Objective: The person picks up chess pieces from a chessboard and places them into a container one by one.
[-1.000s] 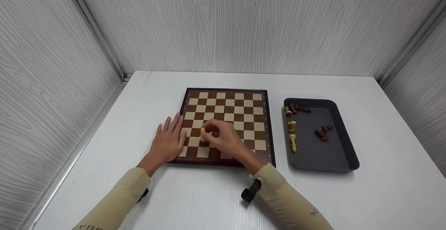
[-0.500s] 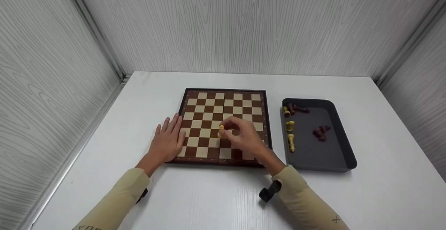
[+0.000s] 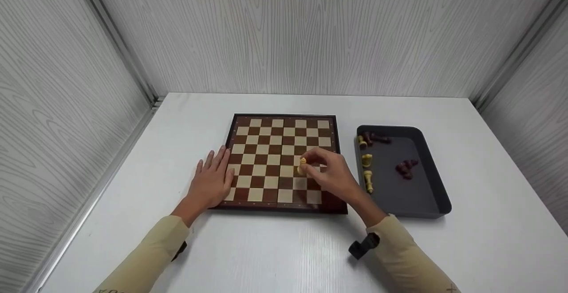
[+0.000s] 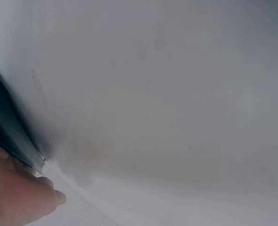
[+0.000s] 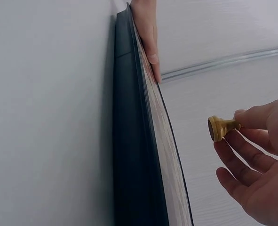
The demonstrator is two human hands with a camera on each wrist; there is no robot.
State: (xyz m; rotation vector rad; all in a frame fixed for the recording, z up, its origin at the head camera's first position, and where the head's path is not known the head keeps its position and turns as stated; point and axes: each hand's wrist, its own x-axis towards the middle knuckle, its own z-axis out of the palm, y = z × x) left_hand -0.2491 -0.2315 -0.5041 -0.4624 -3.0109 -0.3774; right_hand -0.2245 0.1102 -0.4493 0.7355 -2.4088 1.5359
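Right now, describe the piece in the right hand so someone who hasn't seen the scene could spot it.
Start at the chessboard in the middle of the white table. Above its right half, the right hand pinches a small light yellow piece clear of the squares. It is the only piece over the board; all the others lie in the dark tray to the right.

A recording booth or lab cell is showing here: grey wood-grain panels (image 3: 284, 31) (joined by metal corner strips) are closing in a bare white tabletop (image 3: 275, 257).

Bright, even light; soft shadows; left wrist view blurred.
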